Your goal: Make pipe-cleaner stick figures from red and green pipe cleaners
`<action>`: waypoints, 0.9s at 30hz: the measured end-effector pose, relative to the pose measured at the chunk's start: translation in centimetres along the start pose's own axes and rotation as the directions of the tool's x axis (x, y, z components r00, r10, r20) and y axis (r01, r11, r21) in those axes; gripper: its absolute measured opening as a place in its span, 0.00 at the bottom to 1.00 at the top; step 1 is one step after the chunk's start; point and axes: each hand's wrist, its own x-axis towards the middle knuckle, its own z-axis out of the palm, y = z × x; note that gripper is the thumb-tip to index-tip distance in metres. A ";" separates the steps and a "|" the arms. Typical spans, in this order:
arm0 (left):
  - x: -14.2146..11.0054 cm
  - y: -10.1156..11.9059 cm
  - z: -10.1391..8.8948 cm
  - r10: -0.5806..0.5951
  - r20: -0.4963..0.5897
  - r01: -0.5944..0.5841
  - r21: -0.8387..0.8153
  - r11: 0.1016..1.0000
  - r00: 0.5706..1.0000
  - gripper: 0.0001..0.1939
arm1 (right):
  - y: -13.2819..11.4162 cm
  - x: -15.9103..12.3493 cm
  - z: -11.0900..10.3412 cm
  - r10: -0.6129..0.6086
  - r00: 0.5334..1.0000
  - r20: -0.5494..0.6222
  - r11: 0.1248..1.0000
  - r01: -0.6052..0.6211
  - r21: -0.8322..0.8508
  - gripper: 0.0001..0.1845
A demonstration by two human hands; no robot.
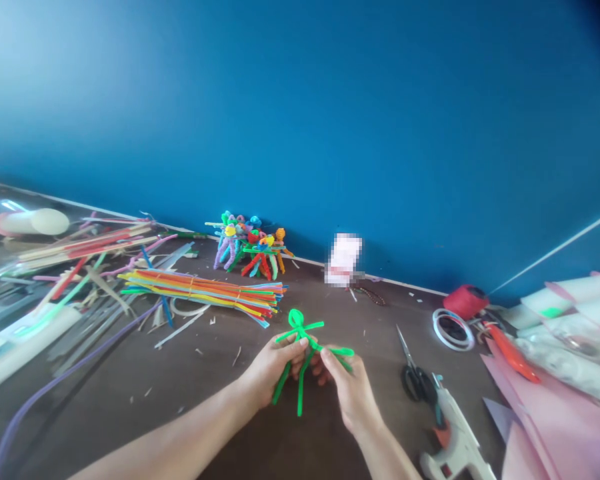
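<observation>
Both my hands hold a green pipe-cleaner stick figure [300,333] above the dark brown table [190,387]. My left hand [273,370] pinches its body and one arm with closed fingers. My right hand [347,387] grips the figure's other arm, fingers closed too. The figure has a looped head at the top and two legs hanging down between my hands. Beyond my hands lies a bundle of colourful pipe cleaners [205,293], and a pile of finished coloured figures [250,250] rests against the blue wall.
Black-handled scissors [415,373] and a white glue gun [455,440] lie to the right. A tape roll [453,328], red thread spool [465,300] and pink sheets [550,413] fill the right side. Loose sticks and scraps [80,267] clutter the left.
</observation>
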 end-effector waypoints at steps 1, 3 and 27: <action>0.1 -0.1 -0.1 -0.011 -0.002 0.011 0.008 1.000 1.000 0.14 | 0.0 0.0 0.0 0.003 1.000 -0.002 1.000 -0.003 0.001 0.14; 0.2 -0.1 -0.2 -0.014 -0.008 0.014 0.036 0.999 1.000 0.16 | 0.0 0.0 0.0 0.005 1.000 -0.009 1.000 -0.005 -0.005 0.14; -0.2 0.0 0.4 0.068 0.017 -0.069 0.047 0.997 0.998 0.10 | -0.1 0.3 -0.4 0.144 0.987 0.067 0.950 -0.157 0.268 0.15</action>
